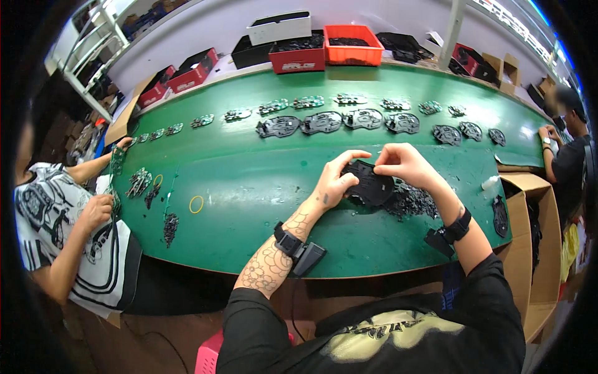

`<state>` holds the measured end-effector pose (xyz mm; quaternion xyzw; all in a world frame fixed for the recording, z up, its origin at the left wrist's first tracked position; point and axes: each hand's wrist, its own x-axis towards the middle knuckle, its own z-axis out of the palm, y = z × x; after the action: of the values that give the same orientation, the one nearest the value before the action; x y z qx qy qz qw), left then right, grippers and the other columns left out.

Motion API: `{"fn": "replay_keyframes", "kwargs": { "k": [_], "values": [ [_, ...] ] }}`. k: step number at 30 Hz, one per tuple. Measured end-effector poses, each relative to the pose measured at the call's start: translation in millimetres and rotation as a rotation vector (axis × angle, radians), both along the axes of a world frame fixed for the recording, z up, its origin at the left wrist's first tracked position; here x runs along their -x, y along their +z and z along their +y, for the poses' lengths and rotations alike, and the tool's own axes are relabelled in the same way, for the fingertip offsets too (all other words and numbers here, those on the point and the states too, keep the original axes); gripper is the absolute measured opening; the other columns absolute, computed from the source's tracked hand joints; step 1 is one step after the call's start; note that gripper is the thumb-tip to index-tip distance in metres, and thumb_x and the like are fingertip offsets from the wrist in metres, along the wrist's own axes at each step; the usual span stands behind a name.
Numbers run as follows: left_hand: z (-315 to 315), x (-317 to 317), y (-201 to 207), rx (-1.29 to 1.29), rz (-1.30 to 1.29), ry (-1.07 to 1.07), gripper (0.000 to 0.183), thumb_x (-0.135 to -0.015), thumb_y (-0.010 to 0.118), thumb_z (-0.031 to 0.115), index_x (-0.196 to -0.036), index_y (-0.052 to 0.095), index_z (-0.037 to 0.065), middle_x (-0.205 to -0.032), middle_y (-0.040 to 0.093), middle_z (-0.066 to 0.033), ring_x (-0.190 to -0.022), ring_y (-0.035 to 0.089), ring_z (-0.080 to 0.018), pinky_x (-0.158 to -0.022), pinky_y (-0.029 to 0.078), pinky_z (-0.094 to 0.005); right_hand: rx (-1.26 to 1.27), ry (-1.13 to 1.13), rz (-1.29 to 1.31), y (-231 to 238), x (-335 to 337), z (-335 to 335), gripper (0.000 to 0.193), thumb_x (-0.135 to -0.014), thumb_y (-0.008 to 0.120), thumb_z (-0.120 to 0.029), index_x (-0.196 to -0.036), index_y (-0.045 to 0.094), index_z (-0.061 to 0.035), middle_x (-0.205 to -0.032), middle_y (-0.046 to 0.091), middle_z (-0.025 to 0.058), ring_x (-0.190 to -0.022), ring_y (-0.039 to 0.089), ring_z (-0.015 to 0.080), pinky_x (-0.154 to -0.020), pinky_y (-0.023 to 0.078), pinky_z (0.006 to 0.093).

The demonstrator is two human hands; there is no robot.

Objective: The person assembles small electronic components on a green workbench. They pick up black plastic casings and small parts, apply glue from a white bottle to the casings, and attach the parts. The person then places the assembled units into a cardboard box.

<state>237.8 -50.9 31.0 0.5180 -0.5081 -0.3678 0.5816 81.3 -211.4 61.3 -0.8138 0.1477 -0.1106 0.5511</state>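
Observation:
A black plastic shell (375, 188), rounded like the base of a computer mouse, is tilted up above the green table. My left hand (335, 181) grips its left side, thumb across the near face. At the shell's upper edge, my right hand (405, 164) has thumb and fingertips pinched together; whatever sits between them is hidden or too small to name. Just right of the shell and partly behind it lies a loose heap of small black parts (416, 203). Beyond my hands stand similar black shells (363, 119) in a row, with green circuit boards (308, 101) lined up behind them.
Red box (298, 60) and orange bin (353, 55) hold black parts at the back. A yellow ring (196, 204) and a black pile (170, 229) lie left. Co-workers sit at both ends. An open carton (520, 249) and small bottle (490, 182) are right.

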Motion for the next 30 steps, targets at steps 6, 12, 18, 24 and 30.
{"fn": "replay_keyframes", "kwargs": {
  "k": [6,12,18,24,30],
  "values": [
    [-0.9,-1.1,0.9,-0.005,0.105,0.045,0.051,-0.070,0.048,0.014,-0.118,0.059,0.002,-0.078,0.060,-0.0017,-0.047,0.045,-0.0057,-0.043,0.035,-0.0198,-0.155,-0.041,0.068,4.0,2.1,3.5,0.012,-0.080,0.073,-0.010,-0.083,0.067,0.0004,-0.076,0.067,0.0029,-0.071,0.061,0.0072,-0.066,0.050,0.0229],
    [-0.9,-4.7,-2.4,-0.033,0.203,0.090,0.046,-0.073,0.044,0.013,-0.115,0.060,0.000,-0.085,0.061,-0.0055,-0.047,0.048,-0.0069,-0.039,0.039,-0.0201,-0.082,-0.107,0.014,-6.6,-4.4,12.4,0.017,-0.078,0.074,-0.012,-0.086,0.071,0.0026,-0.078,0.069,0.0045,-0.069,0.061,0.0084,-0.065,0.050,0.0244],
    [-2.6,-5.4,-5.1,-0.014,0.257,0.099,0.041,-0.077,0.044,0.008,-0.113,0.059,0.000,-0.074,0.059,-0.0039,-0.042,0.048,-0.0064,-0.037,0.037,-0.0202,-0.075,-0.177,-0.080,-15.4,-9.5,26.9,0.016,-0.079,0.073,-0.012,-0.086,0.069,0.0018,-0.077,0.068,0.0036,-0.072,0.061,0.0078,-0.067,0.050,0.0243],
    [1.8,-8.4,-1.0,-0.048,0.229,0.119,0.040,-0.077,0.043,0.008,-0.113,0.059,0.000,-0.071,0.058,-0.0034,-0.041,0.046,-0.0063,-0.037,0.036,-0.0202,-0.078,-0.310,-0.088,-9.0,-10.1,28.8,0.016,-0.079,0.073,-0.013,-0.084,0.068,0.0017,-0.083,0.068,0.0069,-0.079,0.064,0.0096,-0.071,0.051,0.0258],
    [2.5,-7.9,-4.2,-0.052,0.236,0.145,0.040,-0.078,0.043,0.008,-0.113,0.059,-0.001,-0.071,0.058,-0.0036,-0.041,0.046,-0.0063,-0.036,0.036,-0.0201,0.268,-0.305,-0.177,-12.0,-15.8,45.1,0.019,-0.075,0.076,-0.015,-0.081,0.069,0.0009,-0.082,0.067,0.0109,-0.080,0.066,0.0203,-0.074,0.052,0.0309]
  ]
}}
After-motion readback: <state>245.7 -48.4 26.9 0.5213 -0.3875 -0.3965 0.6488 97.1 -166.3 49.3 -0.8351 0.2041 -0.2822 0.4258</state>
